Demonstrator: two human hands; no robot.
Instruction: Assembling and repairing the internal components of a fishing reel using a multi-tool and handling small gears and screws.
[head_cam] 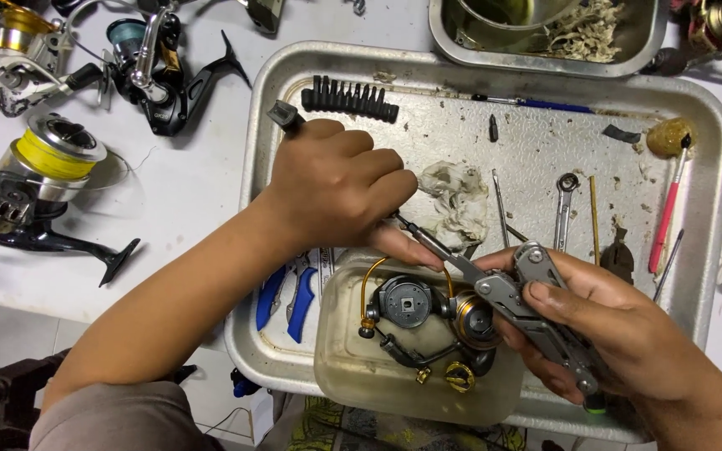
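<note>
I see my left hand (336, 188) curled into a tight fist around the black handle of a screwdriver (353, 179), whose slim shaft slants down to the spinning reel (428, 321) lying in a clear plastic tub (336, 367) at the near edge of the metal tray (712, 125). My right hand (620, 330) is wrapped closed around a grey folding multi-tool (536, 313), thumb pressed flat on top, its nose meeting the reel's gold-rimmed part. On the tray's far edge sits one black strip of screwdriver bits (348, 98) beside one blue-handled tool (536, 103). Near the tray's middle I count one crumpled rag (457, 200) and one small wrench (565, 209); by the right edge lies one red-handled brush (668, 213). One pair of blue-handled pliers (290, 296) rests at the left edge. A second steel tray (545, 33) stands beyond the far edge. On the white table (185, 184), left of the tray, I count three more fishing reels: one with yellow line (43, 184), one black (160, 71), one silver (22, 54).
</note>
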